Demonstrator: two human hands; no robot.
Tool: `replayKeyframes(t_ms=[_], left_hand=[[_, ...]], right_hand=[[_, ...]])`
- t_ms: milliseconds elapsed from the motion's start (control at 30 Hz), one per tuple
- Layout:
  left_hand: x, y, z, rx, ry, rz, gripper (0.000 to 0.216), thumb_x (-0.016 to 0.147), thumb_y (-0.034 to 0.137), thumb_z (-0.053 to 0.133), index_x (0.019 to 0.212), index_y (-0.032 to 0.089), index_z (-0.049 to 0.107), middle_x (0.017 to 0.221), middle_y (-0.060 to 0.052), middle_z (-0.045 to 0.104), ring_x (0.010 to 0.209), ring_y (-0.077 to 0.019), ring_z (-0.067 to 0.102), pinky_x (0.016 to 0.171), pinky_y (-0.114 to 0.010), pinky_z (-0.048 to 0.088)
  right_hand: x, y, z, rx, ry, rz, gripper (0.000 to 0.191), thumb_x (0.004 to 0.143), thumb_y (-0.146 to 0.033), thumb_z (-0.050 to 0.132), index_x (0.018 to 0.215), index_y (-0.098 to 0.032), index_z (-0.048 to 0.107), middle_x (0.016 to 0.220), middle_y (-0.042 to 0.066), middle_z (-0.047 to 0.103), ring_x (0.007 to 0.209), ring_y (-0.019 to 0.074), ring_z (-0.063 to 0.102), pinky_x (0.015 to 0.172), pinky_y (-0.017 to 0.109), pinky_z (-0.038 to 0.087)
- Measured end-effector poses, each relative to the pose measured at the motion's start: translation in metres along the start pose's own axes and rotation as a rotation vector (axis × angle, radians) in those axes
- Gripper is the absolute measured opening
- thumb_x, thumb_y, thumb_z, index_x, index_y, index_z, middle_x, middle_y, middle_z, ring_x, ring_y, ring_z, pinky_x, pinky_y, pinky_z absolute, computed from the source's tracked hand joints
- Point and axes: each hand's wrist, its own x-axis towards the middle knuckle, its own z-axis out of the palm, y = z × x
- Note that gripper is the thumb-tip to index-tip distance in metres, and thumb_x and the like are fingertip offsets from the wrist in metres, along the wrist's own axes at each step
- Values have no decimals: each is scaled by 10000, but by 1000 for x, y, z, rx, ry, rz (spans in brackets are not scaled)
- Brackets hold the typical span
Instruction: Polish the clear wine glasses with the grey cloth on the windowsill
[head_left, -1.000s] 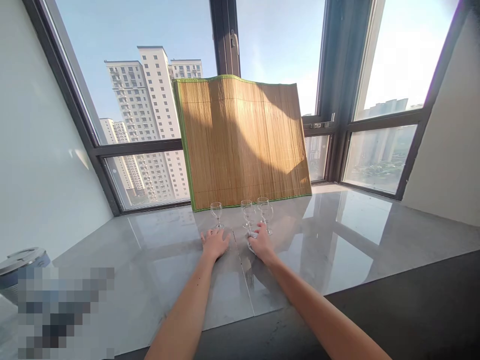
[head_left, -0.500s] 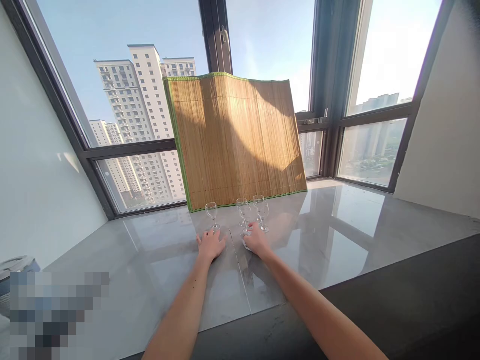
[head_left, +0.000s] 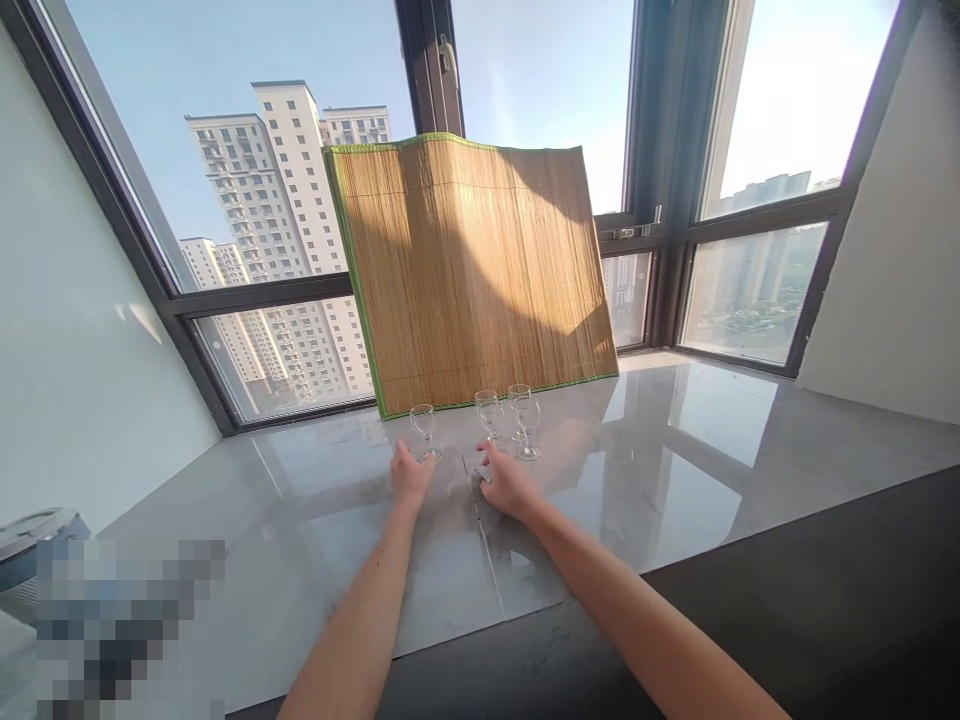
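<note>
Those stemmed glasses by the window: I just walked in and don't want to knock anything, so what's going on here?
A person is working bare-handed on the grey ledge. The left hand is open at the base of one glass; whether it touches is hard to tell. The right hand holds a crumpled pale cloth near the other, overlapping glasses. All stand upright before a slatted mat.
</note>
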Motion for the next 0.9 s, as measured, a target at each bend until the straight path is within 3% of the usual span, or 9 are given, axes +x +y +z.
replayKeyframes(t_ms=[100, 200, 333, 467, 567, 667, 800, 900], left_hand=[[7, -6, 6, -161, 10, -21, 847, 788, 371, 599, 1464, 221, 112, 1384, -144, 500, 1255, -238, 490, 931, -354, 448], [10, -10, 10, -283, -107, 1, 891, 806, 394, 590, 1487, 234, 39, 1459, -159, 426, 1295, -237, 468, 892, -317, 479], [12, -13, 17, -368, -269, 14, 880, 760, 328, 656, 1474, 196, 159, 1405, -185, 484, 1294, -245, 472, 937, -327, 453], [14, -16, 21, -335, -260, 32, 810, 706, 297, 699, 1409, 190, 312, 1261, -138, 598, 1226, -234, 524, 958, -332, 426], [17, -18, 22, -311, -244, 71, 604, 684, 299, 692, 1246, 177, 509, 1070, -89, 665, 1089, -216, 594, 909, -320, 447], [17, -17, 22, -319, -275, 96, 348, 683, 306, 667, 998, 162, 635, 942, -75, 682, 916, -198, 631, 819, -308, 480], [11, -9, 18, -297, -305, 95, 239, 744, 348, 601, 898, 169, 642, 908, -80, 693, 826, -195, 637, 710, -291, 488], [2, -2, 14, -223, -312, 217, 225, 800, 349, 546, 929, 189, 637, 884, -62, 699, 842, -190, 641, 733, -287, 472]], right_hand=[[-2, -2, -1, -68, -35, -46, 672, 682, -102, 559, 1319, -252, 408, 1165, 71, 608, 905, 208, 585, 683, 262, 352], [-3, -4, -3, -99, -81, -92, 720, 685, -75, 544, 1361, -249, 372, 1196, 83, 610, 968, 229, 586, 688, 265, 350], [-4, -8, -6, -148, -131, -118, 669, 708, -85, 532, 1346, -236, 401, 1075, 82, 651, 967, 234, 590, 702, 270, 352], [-7, -13, -8, -156, -138, -149, 648, 714, -204, 616, 1330, -225, 416, 1031, 84, 649, 997, 256, 570, 699, 275, 352], [-7, -14, -7, -107, -128, -133, 530, 821, -356, 562, 1317, -228, 427, 985, 76, 649, 1004, 255, 561, 710, 281, 355], [-5, -12, -3, -97, -113, -64, 402, 914, -325, 419, 1305, -233, 437, 969, 70, 647, 980, 228, 574, 734, 283, 357], [-4, -10, 1, -194, -116, -47, 519, 854, -239, 481, 1361, -210, 372, 1054, 91, 632, 963, 227, 583, 749, 291, 372], [-8, -14, 0, -267, -83, -59, 623, 819, -244, 517, 1405, -180, 316, 1195, 128, 590, 1094, 259, 527, 782, 306, 392]])
